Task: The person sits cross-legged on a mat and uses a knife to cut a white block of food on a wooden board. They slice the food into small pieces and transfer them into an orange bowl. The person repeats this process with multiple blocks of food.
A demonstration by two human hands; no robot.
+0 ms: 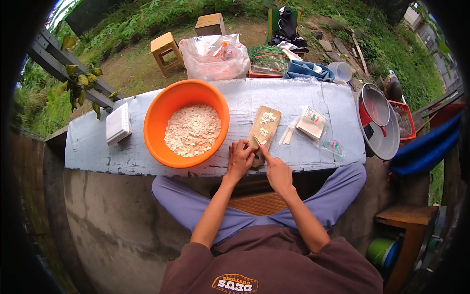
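A narrow wooden cutting board (270,128) lies near the table's front edge, with small pale cut pieces (268,117) on its far half. My right hand (279,172) grips a small knife (257,140), index finger stretched along it; the handle is mostly covered. Beside it, my left hand (240,159) is closed with bent fingertips pressed down at the board's near left side, and what they hold is hidden. Left of the board stands an orange basin (152,122) holding a heap of pale flakes (193,130). To the right, pale strips (288,135) lie beside an opened clear packet of square sheets (312,122).
A white lidded box (118,124) sits at the table's left. Beyond the far edge are a plastic bag (215,59), a wooden stool (165,49) and blue cloth (306,71). Metal basins (387,142) with a strainer (376,105) stand off the right end.
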